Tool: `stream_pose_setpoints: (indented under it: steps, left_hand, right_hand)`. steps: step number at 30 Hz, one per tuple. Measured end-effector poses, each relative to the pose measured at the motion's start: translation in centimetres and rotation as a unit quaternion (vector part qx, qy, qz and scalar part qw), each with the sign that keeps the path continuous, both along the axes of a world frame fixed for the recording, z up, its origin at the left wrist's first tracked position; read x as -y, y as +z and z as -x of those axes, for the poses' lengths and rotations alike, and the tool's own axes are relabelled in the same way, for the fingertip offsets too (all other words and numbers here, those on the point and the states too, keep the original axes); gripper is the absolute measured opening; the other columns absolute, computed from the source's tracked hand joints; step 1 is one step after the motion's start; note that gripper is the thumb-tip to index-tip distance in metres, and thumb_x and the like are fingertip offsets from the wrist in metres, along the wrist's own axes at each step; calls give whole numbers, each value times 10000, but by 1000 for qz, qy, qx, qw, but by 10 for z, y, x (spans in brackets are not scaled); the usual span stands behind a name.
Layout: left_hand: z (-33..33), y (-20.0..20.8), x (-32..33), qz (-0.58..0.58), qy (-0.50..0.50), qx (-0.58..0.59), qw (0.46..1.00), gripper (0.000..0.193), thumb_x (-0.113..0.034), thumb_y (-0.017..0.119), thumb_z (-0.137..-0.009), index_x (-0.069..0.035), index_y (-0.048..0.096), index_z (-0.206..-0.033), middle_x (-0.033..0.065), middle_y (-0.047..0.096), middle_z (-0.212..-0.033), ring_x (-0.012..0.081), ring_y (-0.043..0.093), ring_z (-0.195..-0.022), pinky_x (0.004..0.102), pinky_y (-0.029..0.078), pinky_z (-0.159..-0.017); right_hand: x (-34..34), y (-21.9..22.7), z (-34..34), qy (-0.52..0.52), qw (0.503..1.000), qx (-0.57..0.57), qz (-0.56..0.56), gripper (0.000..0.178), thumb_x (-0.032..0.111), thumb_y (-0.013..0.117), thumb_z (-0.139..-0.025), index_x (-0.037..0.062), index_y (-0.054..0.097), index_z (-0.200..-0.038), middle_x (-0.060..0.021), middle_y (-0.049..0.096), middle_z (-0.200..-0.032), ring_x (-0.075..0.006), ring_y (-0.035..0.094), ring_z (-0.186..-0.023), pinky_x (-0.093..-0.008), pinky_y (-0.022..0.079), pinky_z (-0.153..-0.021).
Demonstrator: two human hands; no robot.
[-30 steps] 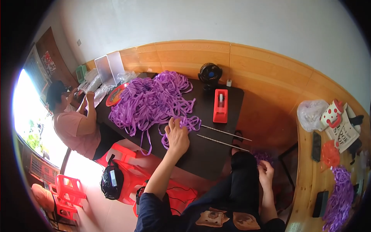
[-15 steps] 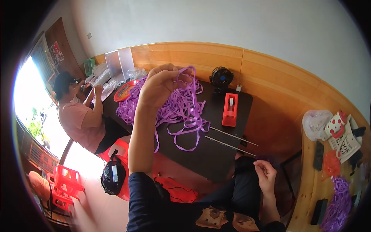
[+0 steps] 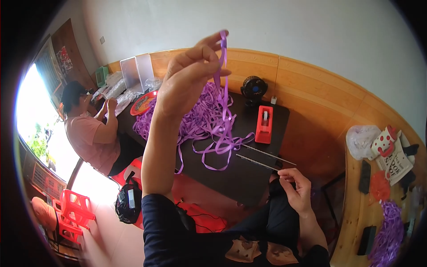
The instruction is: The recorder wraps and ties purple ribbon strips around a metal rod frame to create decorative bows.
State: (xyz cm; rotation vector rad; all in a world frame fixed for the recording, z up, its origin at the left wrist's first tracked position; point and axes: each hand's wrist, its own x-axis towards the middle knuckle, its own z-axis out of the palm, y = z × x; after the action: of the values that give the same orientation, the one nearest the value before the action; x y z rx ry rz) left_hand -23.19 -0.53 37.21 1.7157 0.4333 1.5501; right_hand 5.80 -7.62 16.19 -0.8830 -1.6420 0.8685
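table: dark table (image 3: 231, 178) is in front of you, low against the wood-panelled wall; another person (image 3: 89, 133) sits at its left end, busy with clear bags.
ribbon pile: heap of purple ribbon (image 3: 195, 118) covers the left-centre of the table, with loose loops trailing toward the near edge.
change: a second ago your left hand was flat on the pile edge; half a second ago it was lifting a bunched strand; now it is raised well above the table.
left hand: your left hand (image 3: 189, 82) is closed in a thumb-and-fingertip pinch on one purple ribbon strand (image 3: 223, 89), other fingers loosely curled. The strand hangs straight down from the pinch and loops onto the table by the pile.
meaning: looks like one strand is being drawn out of the tangle; its lower end still lies among the loops, so I judge it not fully free.
right hand: your right hand (image 3: 297, 189) has come up from your lap to the near table corner, fingers curled and half closed. Can't tell if it holds anything.
tape dispenser: red tape dispenser (image 3: 264, 124) sits right of the pile, untouched.
rods: two thin metal rods (image 3: 262, 159) lie just in front of it, apart from the strand.
fan: small black desk fan (image 3: 254, 88) stands at the back edge.
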Motion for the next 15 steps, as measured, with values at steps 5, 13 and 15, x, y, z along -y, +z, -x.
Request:
stream_pose_setpoints:
  steps: [5, 13, 15]
  left_hand:
    - [8, 11, -9, -48, 61, -2, 997, 122, -90, 494, -808, -2, 579, -800, 199, 387, -1392, 289, 355, -1302, 461, 477, -876]
    - [-20, 26, 7, -40, -27, 2, 999, 109, -76, 526, -810, -12, 603, -766, 182, 438, -1317, 253, 418, -1231, 420, 478, -830]
    - [-19, 26, 4, -30, -92, 32, 995, 128, -87, 511, -821, -12, 615, -816, 156, 470, -1295, 253, 431, -1217, 431, 486, -826]
  right_hand:
    - [-3, 2, 7, 24, 1000, 6, 6, 228, -44, 612, -803, 25, 620, -1021, -25, 608, -958, -80, 561, -833, -199, 415, -739]
    - [-73, 33, 91, 26, 995, 1, -92, 857, 243, 835, -630, 105, 405, -1358, -111, 428, -1346, -227, 410, -1238, -402, 342, -973]
    - [-87, 31, 109, 92, 990, -15, -102, 601, 148, 775, -716, 69, 501, -1245, -114, 481, -1278, -209, 476, -1153, -345, 377, -930]
